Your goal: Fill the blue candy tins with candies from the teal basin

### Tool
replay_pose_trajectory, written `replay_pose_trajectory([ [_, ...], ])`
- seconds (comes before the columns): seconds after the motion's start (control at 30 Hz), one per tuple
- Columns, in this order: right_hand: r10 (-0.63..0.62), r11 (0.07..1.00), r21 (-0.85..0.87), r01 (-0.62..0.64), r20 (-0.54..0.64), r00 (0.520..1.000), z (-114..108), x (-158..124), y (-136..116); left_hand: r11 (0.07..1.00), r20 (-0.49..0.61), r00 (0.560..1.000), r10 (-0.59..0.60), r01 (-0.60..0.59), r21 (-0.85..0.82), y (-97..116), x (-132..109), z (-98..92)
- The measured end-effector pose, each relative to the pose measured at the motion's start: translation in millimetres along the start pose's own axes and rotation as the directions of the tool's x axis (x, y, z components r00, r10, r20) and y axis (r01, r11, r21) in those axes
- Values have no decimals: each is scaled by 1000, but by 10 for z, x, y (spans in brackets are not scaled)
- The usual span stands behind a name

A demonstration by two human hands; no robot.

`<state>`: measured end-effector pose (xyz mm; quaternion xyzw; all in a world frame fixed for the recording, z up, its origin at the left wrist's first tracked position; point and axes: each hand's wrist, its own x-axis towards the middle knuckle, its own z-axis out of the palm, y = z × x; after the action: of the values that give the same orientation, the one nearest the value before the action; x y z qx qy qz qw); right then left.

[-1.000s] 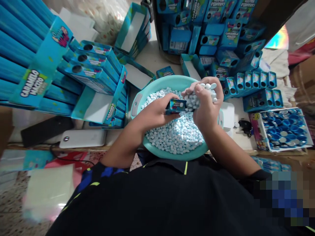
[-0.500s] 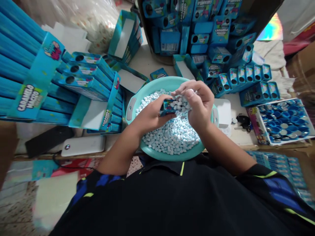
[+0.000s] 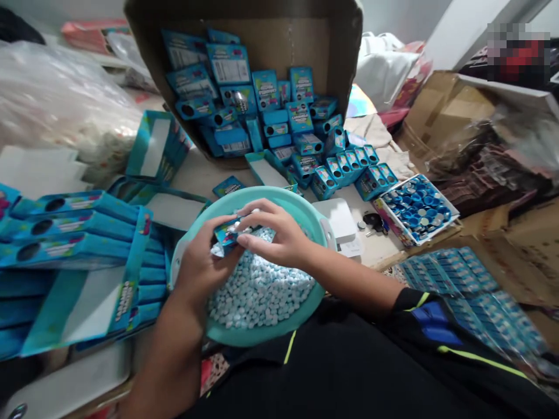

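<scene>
a: what is the left hand [image 3: 198,269] doing?

b: it's clamping a small blue cardboard candy box [image 3: 227,235], which is tilting just above a heap of pale blue oval candies [image 3: 257,297] inside a round teal plastic basin [image 3: 279,199].

a: and the right hand [image 3: 279,235]?

b: it's curving over the top of that box, right against the left hand, so the two are working together over the basin. a few candies are showing between the fingers, but i can't tell whether it's actually pinching any.

a: what's sitting around them?

b: long blue display cartons [image 3: 74,302] are lying stacked just left of the basin. beyond it, a tipped brown cardboard carton [image 3: 279,41] is holding a jumble of blue packs [image 3: 266,90], and a row of small blue boxes [image 3: 353,169] is standing near its foot. to the right, a white tray of round blue and silver discs [image 3: 417,209] is resting near a set of dark keys [image 3: 373,222], and flat blue printed sheets [image 3: 449,276] are lying lower down.
</scene>
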<state>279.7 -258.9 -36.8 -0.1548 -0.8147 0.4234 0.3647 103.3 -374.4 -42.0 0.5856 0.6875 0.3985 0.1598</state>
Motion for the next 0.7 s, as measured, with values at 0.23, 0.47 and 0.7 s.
replay_pose_trajectory([
  [0.23,27,971,-236,-27,-1,1000,-24,-39,104,996,31,997,-74,73,45,-13,54,-65],
  [0.47,22,959,-283,-14,22,1000,-15,11,235,994,47,998,-41,36,105,-83,69,-44],
  [0.7,173,932,-338,-133,93,980,-108,13,119,956,9,996,86,-85,282,-106,126,14],
])
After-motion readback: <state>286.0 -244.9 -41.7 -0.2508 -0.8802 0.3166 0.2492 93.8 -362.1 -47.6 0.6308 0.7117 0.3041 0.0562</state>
